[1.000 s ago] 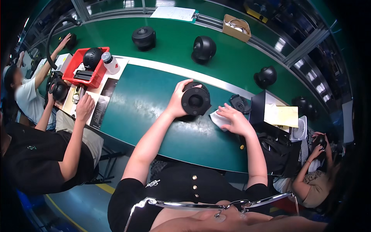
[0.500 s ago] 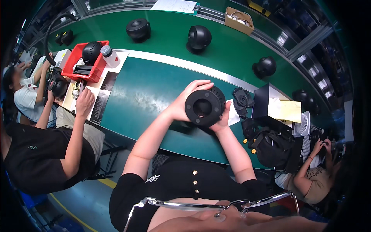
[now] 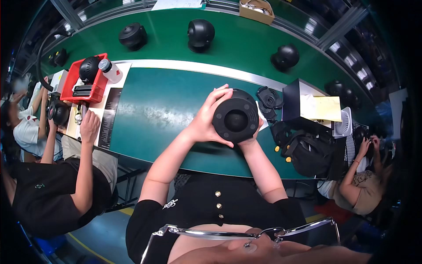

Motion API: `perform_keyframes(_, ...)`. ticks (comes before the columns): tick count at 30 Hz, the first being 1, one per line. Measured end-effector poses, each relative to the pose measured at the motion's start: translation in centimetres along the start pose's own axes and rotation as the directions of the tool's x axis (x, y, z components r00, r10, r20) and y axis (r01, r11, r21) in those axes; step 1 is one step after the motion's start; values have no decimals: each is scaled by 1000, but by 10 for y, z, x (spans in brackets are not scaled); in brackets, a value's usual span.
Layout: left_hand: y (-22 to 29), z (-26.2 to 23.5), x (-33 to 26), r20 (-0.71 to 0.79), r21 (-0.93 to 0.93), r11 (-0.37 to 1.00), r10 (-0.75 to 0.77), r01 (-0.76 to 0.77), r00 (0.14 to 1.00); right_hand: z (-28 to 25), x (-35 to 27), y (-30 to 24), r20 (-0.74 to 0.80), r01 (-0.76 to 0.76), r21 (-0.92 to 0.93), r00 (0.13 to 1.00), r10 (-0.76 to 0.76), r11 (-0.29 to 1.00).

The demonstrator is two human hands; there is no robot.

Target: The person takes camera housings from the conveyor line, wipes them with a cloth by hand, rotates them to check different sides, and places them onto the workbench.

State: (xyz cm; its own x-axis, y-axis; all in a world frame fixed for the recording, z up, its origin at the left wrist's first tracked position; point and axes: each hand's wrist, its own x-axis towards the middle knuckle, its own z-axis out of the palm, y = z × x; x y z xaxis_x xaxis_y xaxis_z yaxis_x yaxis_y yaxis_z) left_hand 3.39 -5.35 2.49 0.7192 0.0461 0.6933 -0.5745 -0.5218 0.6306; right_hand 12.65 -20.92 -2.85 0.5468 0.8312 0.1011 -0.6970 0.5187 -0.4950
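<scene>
Between my two hands, over the near part of the dark green tabletop (image 3: 151, 132), is a black round housing (image 3: 220, 128). Its ring-shaped base, with a wide hole in the middle and small round pads around it, is turned up toward me. My left hand (image 3: 204, 116) is closed around the left side, fingers over the far edge and thumb along the near rim. At the lower right, my right hand (image 3: 250, 140) grips the housing too; most of its fingers are hidden behind it. Inside the hole a dark rounded surface shows.
Several black rounded units (image 3: 201, 35) stand on the green belt (image 3: 239, 42) beyond the table. On the right are black molded parts (image 3: 269, 97), a dark box (image 3: 295, 102), a black bag (image 3: 311, 152) and a white fan (image 3: 343, 122). Left, a co-worker sits by a red bin (image 3: 100, 82) and bottle (image 3: 110, 71).
The view has shifted, so the table and its surroundings sit further left. The housing has tilted a little in my hands. Units on the belt have moved left relative to the cardboard box behind.
</scene>
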Motion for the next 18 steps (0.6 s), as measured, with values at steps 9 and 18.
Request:
perform_keyframes(9, -3, -4, 2, 16, 1, 1000, 21, -21, 1000, -12, 4, 3, 55, -10, 85, 998, 6, 996)
perform_keyframes(18, -66, 9, -33, -532, 11, 879, -398, 477, 748, 6, 158, -64, 47, 250, -898, 872, -487, 363)
